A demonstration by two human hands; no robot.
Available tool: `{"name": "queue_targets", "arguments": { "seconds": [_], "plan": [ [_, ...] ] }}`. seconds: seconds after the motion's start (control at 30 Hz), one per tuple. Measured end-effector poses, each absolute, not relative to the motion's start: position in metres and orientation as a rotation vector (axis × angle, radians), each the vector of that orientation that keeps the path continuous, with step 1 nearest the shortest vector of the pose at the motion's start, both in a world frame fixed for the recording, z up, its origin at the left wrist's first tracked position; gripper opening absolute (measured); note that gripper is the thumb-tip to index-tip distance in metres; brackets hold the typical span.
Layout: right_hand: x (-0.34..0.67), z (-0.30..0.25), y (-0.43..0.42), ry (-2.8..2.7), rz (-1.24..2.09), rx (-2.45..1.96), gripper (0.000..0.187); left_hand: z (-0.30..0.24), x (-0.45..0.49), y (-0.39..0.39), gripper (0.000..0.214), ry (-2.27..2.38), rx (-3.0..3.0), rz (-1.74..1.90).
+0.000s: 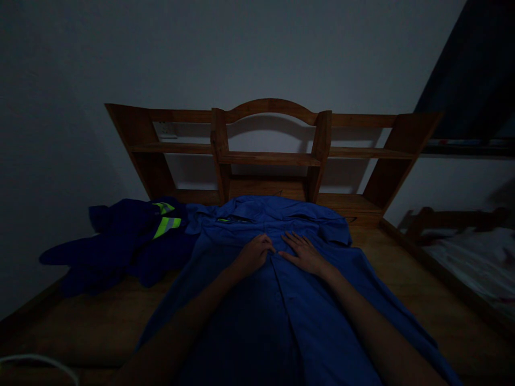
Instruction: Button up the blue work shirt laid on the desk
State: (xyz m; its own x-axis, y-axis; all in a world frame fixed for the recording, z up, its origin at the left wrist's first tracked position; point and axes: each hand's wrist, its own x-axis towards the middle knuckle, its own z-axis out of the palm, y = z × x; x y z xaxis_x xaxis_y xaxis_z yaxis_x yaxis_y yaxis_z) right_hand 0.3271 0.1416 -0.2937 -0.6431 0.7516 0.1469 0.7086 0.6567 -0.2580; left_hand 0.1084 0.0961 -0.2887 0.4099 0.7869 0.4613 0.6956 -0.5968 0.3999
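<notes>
A blue button-front garment (257, 316) lies spread out, its front opening running down the middle toward me. At the upper end of that opening my left hand (256, 253) is closed, its fingers curled in and the index finger and thumb at the edge of the cloth. What exactly they pinch is too dark and small to make out beyond the fabric. Just to the right, my right hand (302, 253) rests flat on the garment with fingers spread, its thumb pointing at the left fingertips. Small buttons show faintly below the hands.
A darker blue garment with yellow-green reflective strips (167, 226) lies crumpled at the left on the wooden desk (386, 257). Behind stands a wooden shelf unit (269, 158) against the wall. White cloth (478, 257) is at the far right; a pale cable (38, 357) curves at lower left.
</notes>
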Motion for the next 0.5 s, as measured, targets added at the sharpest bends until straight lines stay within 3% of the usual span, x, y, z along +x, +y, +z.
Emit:
{"name": "queue_targets", "arguments": {
  "seconds": [0.3, 0.5],
  "plan": [
    [0.3272, -0.2959, 0.1434, -2.637, 0.251, -1.163, 0.069, -0.2860, 0.1124, 0.0884, 0.009, 1.301, 2.561, 0.915],
    [0.3262, -0.2907, 0.1393, -2.630, 0.263, -1.175, 0.070, -0.2906, 0.1089, 0.0967, 0.024, 1.277, 2.590, 0.865]
  ]
}}
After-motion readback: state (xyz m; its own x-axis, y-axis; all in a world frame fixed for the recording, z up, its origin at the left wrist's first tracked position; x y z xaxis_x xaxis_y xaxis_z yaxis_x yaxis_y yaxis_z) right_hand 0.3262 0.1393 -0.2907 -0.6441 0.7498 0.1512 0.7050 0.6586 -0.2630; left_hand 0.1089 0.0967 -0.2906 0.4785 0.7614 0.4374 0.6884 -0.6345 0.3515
